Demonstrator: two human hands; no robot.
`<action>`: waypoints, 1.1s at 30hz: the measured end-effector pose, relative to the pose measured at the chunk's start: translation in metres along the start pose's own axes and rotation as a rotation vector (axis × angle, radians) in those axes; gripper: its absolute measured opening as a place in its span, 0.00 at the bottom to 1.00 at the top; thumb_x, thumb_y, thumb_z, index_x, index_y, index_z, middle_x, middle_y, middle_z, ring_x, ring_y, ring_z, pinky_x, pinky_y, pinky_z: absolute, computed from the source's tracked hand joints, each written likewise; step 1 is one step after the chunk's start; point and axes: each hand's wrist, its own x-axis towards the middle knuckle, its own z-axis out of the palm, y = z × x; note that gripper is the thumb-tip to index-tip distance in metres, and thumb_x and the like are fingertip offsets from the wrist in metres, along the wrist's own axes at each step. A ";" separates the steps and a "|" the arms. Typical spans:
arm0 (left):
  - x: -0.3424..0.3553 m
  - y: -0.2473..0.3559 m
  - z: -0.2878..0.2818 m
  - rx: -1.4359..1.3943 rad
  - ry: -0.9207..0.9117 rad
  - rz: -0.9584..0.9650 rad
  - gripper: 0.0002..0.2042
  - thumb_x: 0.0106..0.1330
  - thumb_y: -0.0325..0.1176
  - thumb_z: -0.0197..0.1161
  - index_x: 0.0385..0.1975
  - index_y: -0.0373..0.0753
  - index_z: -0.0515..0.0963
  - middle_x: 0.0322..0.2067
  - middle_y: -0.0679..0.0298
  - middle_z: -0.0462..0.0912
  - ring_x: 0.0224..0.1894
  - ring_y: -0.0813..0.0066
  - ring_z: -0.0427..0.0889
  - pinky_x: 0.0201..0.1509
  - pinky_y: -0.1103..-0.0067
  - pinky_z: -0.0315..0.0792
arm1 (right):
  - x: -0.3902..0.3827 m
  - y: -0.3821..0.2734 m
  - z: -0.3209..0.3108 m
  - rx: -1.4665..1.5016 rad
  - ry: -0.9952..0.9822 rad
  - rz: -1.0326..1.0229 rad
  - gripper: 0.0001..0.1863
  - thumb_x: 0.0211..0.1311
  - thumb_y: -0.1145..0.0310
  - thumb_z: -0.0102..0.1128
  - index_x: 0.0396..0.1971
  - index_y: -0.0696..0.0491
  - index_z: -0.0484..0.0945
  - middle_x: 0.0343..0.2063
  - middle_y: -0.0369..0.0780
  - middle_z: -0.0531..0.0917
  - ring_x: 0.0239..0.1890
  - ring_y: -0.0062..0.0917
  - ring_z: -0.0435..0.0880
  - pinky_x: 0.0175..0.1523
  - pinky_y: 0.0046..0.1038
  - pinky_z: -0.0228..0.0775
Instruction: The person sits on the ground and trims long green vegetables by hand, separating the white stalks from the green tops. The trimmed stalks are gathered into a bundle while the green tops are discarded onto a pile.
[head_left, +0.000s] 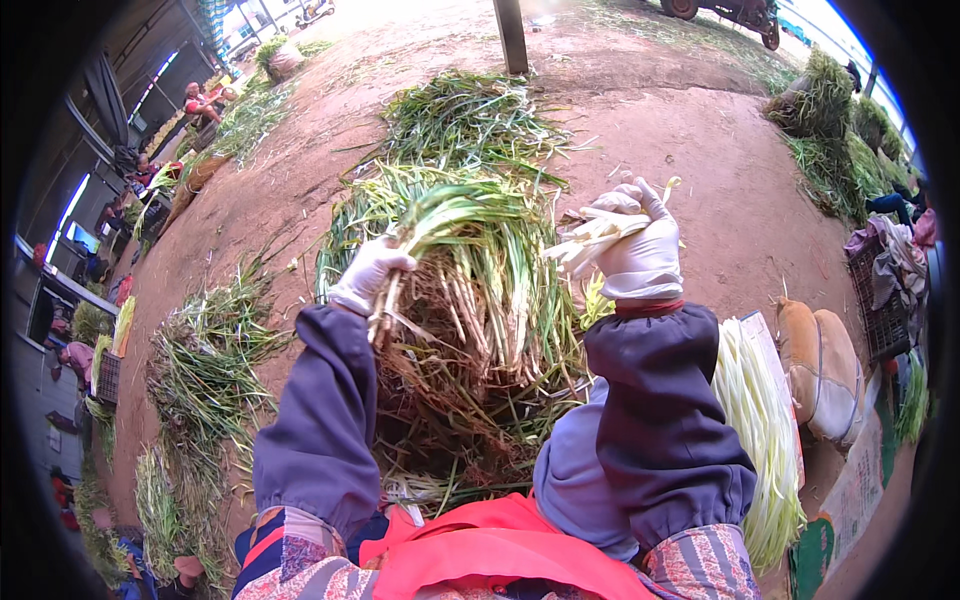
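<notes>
My left hand, in a white glove, is closed round a bunch of leafy green stalks. Its leaves arch to the right, while the pale lower ends hang below the fist. Raised at the right, my gloved right hand grips several pale, whitish stalks whose ends stick out to the left. Between my arms lies a large heap of stalks with brown, soiled roots. Beside my right forearm rests a long bundle of clean, pale yellow-green stalks.
Another leafy heap lies beyond, near a post. Loose green stalks cover the ground at left. At right are a tied tan sack and a dark crate with cloths. Other people sit along the left side.
</notes>
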 end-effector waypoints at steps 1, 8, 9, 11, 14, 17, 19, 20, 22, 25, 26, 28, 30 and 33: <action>-0.013 0.013 -0.017 -0.083 0.030 0.156 0.23 0.50 0.21 0.61 0.49 0.28 0.68 0.35 0.61 0.78 0.27 0.78 0.76 0.34 0.82 0.76 | -0.002 -0.001 0.001 -0.008 0.007 -0.010 0.08 0.61 0.69 0.52 0.23 0.52 0.69 0.17 0.31 0.67 0.22 0.21 0.68 0.36 0.28 0.64; -0.090 -0.010 -0.079 0.148 0.278 0.389 0.32 0.53 0.18 0.59 0.62 0.35 0.63 0.50 0.65 0.76 0.47 0.79 0.75 0.53 0.83 0.67 | -0.008 0.008 0.009 0.060 -0.120 0.046 0.16 0.61 0.72 0.55 0.47 0.63 0.68 0.17 0.29 0.65 0.20 0.15 0.63 0.33 0.21 0.59; -0.089 -0.031 -0.087 0.302 0.291 0.278 0.32 0.53 0.21 0.61 0.62 0.36 0.63 0.52 0.64 0.75 0.50 0.76 0.74 0.56 0.82 0.66 | -0.008 0.009 0.009 0.068 -0.148 0.082 0.15 0.63 0.70 0.53 0.46 0.63 0.68 0.18 0.29 0.66 0.21 0.16 0.64 0.34 0.23 0.61; -0.095 -0.070 -0.109 0.661 0.233 0.092 0.33 0.54 0.26 0.64 0.63 0.36 0.63 0.56 0.61 0.73 0.55 0.72 0.72 0.60 0.79 0.64 | -0.008 0.013 0.009 0.081 -0.142 0.100 0.14 0.64 0.69 0.51 0.45 0.61 0.68 0.18 0.29 0.66 0.21 0.17 0.64 0.35 0.26 0.63; -0.104 -0.101 -0.134 0.981 0.474 -0.026 0.25 0.55 0.31 0.65 0.56 0.38 0.72 0.52 0.59 0.78 0.53 0.73 0.76 0.58 0.79 0.67 | -0.010 0.019 0.008 0.005 -0.254 0.150 0.04 0.61 0.75 0.53 0.34 0.60 0.71 0.17 0.29 0.65 0.20 0.15 0.64 0.34 0.22 0.62; -0.109 -0.100 -0.132 0.753 0.670 0.149 0.12 0.58 0.28 0.64 0.43 0.37 0.80 0.38 0.63 0.84 0.38 0.81 0.80 0.44 0.83 0.73 | -0.010 0.025 0.010 -0.026 -0.201 0.139 0.06 0.61 0.75 0.53 0.25 0.56 0.69 0.16 0.29 0.64 0.20 0.15 0.64 0.34 0.23 0.62; -0.106 -0.095 -0.114 0.715 0.716 0.337 0.08 0.58 0.29 0.65 0.36 0.36 0.83 0.33 0.65 0.85 0.34 0.85 0.79 0.39 0.85 0.72 | -0.011 0.032 0.012 -0.063 -0.195 0.155 0.06 0.61 0.75 0.53 0.25 0.56 0.69 0.16 0.29 0.64 0.20 0.15 0.64 0.34 0.23 0.63; -0.102 -0.093 -0.102 0.746 0.783 0.303 0.08 0.58 0.32 0.65 0.35 0.37 0.83 0.32 0.63 0.85 0.34 0.80 0.81 0.39 0.83 0.73 | -0.012 0.036 0.012 -0.086 -0.203 0.160 0.06 0.61 0.75 0.53 0.25 0.56 0.69 0.16 0.29 0.64 0.20 0.15 0.64 0.34 0.23 0.63; -0.094 -0.092 -0.082 0.968 0.698 0.245 0.11 0.58 0.40 0.65 0.35 0.40 0.83 0.33 0.60 0.84 0.36 0.69 0.82 0.42 0.78 0.74 | -0.011 0.046 0.012 -0.048 -0.282 0.238 0.06 0.62 0.75 0.52 0.25 0.56 0.69 0.16 0.29 0.65 0.20 0.15 0.64 0.34 0.23 0.63; -0.076 -0.088 -0.056 1.185 0.509 -0.131 0.15 0.55 0.47 0.64 0.35 0.43 0.83 0.36 0.59 0.83 0.40 0.60 0.81 0.46 0.73 0.73 | -0.008 0.059 0.009 -0.058 -0.212 0.246 0.06 0.63 0.74 0.51 0.25 0.56 0.69 0.17 0.29 0.65 0.20 0.14 0.64 0.33 0.22 0.64; -0.075 -0.082 -0.052 1.182 0.439 -0.217 0.16 0.54 0.48 0.64 0.35 0.43 0.83 0.36 0.59 0.83 0.40 0.60 0.81 0.46 0.72 0.73 | -0.007 0.062 0.007 -0.038 -0.213 0.267 0.05 0.63 0.74 0.51 0.27 0.56 0.70 0.18 0.29 0.65 0.20 0.14 0.65 0.33 0.22 0.65; -0.079 -0.059 -0.058 1.112 0.377 -0.152 0.11 0.54 0.40 0.66 0.32 0.41 0.82 0.31 0.60 0.84 0.36 0.64 0.82 0.44 0.75 0.74 | -0.004 0.067 0.006 0.018 -0.152 0.308 0.08 0.62 0.69 0.54 0.24 0.53 0.70 0.18 0.29 0.66 0.21 0.16 0.64 0.34 0.25 0.64; -0.098 -0.027 -0.068 0.252 0.507 -0.101 0.07 0.56 0.30 0.65 0.33 0.38 0.81 0.29 0.64 0.83 0.32 0.75 0.80 0.39 0.81 0.74 | -0.007 0.070 0.006 -0.046 -0.161 0.263 0.05 0.63 0.69 0.53 0.33 0.56 0.72 0.20 0.29 0.66 0.21 0.15 0.65 0.34 0.24 0.64; -0.143 0.005 -0.069 -0.048 0.578 0.344 0.08 0.58 0.25 0.64 0.37 0.34 0.78 0.30 0.67 0.81 0.30 0.85 0.77 0.37 0.86 0.72 | -0.019 0.086 0.005 -0.125 -0.181 0.321 0.10 0.63 0.68 0.55 0.39 0.57 0.71 0.23 0.30 0.68 0.23 0.15 0.66 0.34 0.24 0.65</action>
